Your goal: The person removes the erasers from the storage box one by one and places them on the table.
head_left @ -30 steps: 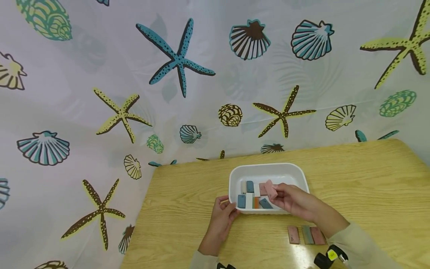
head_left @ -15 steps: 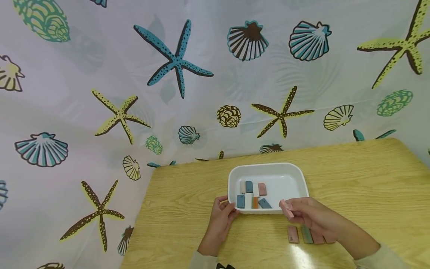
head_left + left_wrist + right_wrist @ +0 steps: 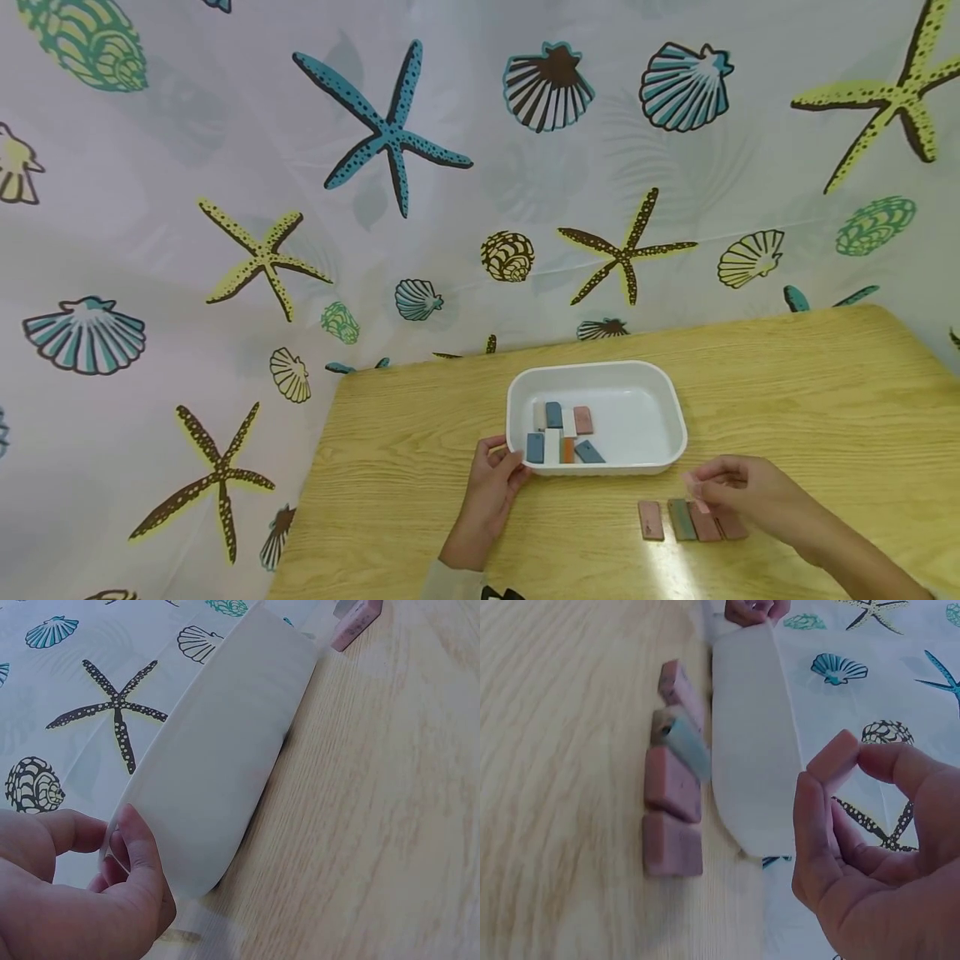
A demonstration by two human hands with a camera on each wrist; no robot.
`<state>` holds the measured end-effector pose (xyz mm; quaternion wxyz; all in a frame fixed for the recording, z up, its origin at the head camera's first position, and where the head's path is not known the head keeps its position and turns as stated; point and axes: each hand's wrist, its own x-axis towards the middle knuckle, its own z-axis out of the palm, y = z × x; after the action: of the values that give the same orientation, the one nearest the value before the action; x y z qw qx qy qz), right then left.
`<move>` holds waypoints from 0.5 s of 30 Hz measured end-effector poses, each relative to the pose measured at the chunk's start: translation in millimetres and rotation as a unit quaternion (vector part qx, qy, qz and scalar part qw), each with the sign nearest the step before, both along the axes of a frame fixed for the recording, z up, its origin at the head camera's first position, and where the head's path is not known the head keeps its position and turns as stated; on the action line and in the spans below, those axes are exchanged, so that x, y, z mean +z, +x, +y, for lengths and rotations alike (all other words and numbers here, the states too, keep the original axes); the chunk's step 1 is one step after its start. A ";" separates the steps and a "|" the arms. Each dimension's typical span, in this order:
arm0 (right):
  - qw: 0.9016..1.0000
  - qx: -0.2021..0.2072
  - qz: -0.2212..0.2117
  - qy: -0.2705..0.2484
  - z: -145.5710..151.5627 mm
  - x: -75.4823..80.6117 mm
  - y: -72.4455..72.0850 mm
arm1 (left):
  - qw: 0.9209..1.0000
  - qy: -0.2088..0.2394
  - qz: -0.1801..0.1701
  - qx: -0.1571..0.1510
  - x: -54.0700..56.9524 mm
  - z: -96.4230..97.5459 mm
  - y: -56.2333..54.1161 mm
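Observation:
My left hand (image 3: 489,492) grips the near left corner of a white plastic tray (image 3: 630,471), thumb and fingers pinching its rim in the left wrist view. Inside it, toward the left, lie several erasers, among them a blue eraser (image 3: 535,447), an orange eraser (image 3: 567,451) and a pink eraser (image 3: 582,420). To the right of the tray, my right hand (image 3: 750,492) pinches another pink eraser (image 3: 835,761) between thumb and fingertips, held above the table. Under it a row stands on the wood: a pink eraser (image 3: 651,521), a grey-green eraser (image 3: 682,520) and two more pink ones.
The wooden table (image 3: 405,433) reaches back to a hanging cloth (image 3: 442,250) printed with starfish and shells. Bare wood lies left of the tray and behind it. The row of erasers sits close to the tray's near right side.
My right hand has carried the pink eraser out of the tray, rightward and toward me, to above the row. The left hand has kept its hold on the tray.

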<state>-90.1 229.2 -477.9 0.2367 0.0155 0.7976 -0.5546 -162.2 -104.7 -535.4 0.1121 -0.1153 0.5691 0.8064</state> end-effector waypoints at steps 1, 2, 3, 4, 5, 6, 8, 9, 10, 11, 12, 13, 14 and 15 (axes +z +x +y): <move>0.999 -0.006 0.011 0.034 4.4 -1.9 1.1 | 1.000 0.000 -0.001 0.001 0.1 0.4 -0.4; 0.998 -0.011 0.026 0.063 8.7 -4.4 2.2 | 1.000 -0.001 -0.002 0.001 0.2 0.7 -0.8; 0.995 -0.016 0.041 0.094 13.1 -7.1 3.1 | 1.000 0.000 -0.006 0.001 0.5 1.1 -1.1; 0.990 -0.022 0.055 0.126 17.1 -10.0 3.9 | 1.000 -0.001 -0.006 0.000 0.6 1.3 -1.3; 0.985 -0.026 0.069 0.156 21.1 -13.1 4.7 | 1.000 -0.001 -0.006 0.000 0.8 1.6 -1.5; 0.980 -0.028 0.084 0.180 24.8 -16.2 5.3 | 1.000 0.000 -0.006 0.000 0.9 2.0 -1.7; 0.973 -0.033 0.102 0.205 31.0 -21.8 6.0 | 1.000 0.003 -0.005 0.001 1.2 2.5 -1.8; 0.970 -0.035 0.107 0.214 33.7 -24.1 6.2 | 1.000 0.004 -0.005 0.001 1.4 2.8 -1.9; 0.968 -0.035 0.113 0.222 36.0 -26.1 6.4 | 1.000 0.005 -0.004 0.001 1.6 3.0 -1.9; 0.966 -0.034 0.119 0.227 37.9 -27.7 6.7 | 1.000 0.005 -0.004 0.000 1.8 3.3 -2.0; 0.964 -0.034 0.123 0.232 39.6 -29.0 6.8 | 1.000 0.005 -0.005 0.000 1.9 3.6 -2.1; 0.963 -0.035 0.125 0.237 41.1 -30.1 6.8 | 1.000 0.004 -0.005 -0.001 2.0 3.8 -2.2; 0.961 -0.036 0.128 0.242 42.3 -31.1 7.0 | 1.000 0.004 -0.005 -0.001 2.0 4.1 -2.3; 0.959 -0.037 0.132 0.249 43.4 -32.0 7.1 | 1.000 0.004 -0.006 -0.002 2.0 4.4 -2.6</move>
<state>-83.0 272.6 -510.0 0.0976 0.0301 0.9334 -0.3439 -164.8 -100.3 -533.4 0.1171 -0.1187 0.5658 0.8075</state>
